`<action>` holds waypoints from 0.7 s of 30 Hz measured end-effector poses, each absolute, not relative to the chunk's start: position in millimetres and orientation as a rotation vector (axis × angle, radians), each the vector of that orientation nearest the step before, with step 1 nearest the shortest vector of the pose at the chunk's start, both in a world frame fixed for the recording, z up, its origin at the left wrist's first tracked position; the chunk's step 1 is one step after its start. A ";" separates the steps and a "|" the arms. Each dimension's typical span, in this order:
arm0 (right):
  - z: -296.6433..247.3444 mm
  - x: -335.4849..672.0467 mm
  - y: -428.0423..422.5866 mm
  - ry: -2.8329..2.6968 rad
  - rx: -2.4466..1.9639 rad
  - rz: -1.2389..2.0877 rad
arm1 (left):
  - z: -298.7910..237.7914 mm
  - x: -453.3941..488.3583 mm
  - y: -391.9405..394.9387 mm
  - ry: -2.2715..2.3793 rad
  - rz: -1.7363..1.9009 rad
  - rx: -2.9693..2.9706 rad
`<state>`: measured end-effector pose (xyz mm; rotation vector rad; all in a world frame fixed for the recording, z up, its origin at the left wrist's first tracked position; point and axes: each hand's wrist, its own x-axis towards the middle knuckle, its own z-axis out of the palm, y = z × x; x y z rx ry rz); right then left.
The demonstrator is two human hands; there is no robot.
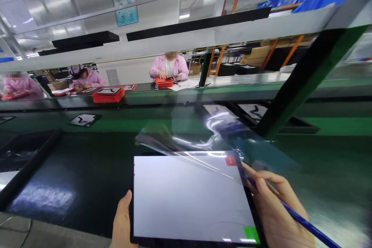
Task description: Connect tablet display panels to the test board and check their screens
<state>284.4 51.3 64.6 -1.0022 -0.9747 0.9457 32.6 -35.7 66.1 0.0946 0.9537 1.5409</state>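
Note:
A tablet-like display panel (pixel 188 197) with a black border is tilted up before me, its screen lit white. A red patch shows at its top right corner and a green one at its bottom right. My left hand (pixel 122 221) grips the panel's left edge, thumb at the front and the other fingers hidden. At the right edge, my right hand (pixel 279 205) is closed around a slim blue pen (pixel 308 224), its fingers close to the border. A clear plastic film (pixel 192 135) rises blurred over the panel's top edge; where it is attached I cannot tell.
A dark green bench (pixel 87 186) runs ahead, with a black tray (pixel 31 151) at left and flat panels (pixel 84 119) farther back. A slanted dark post (pixel 308 81) stands at right. Across the line, people in pink work near red stacks (pixel 109 96).

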 end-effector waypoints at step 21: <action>41.0 220.1 23.7 -2.345 -0.547 -0.279 | 10.5 37.7 -37.1 0.921 1.434 0.203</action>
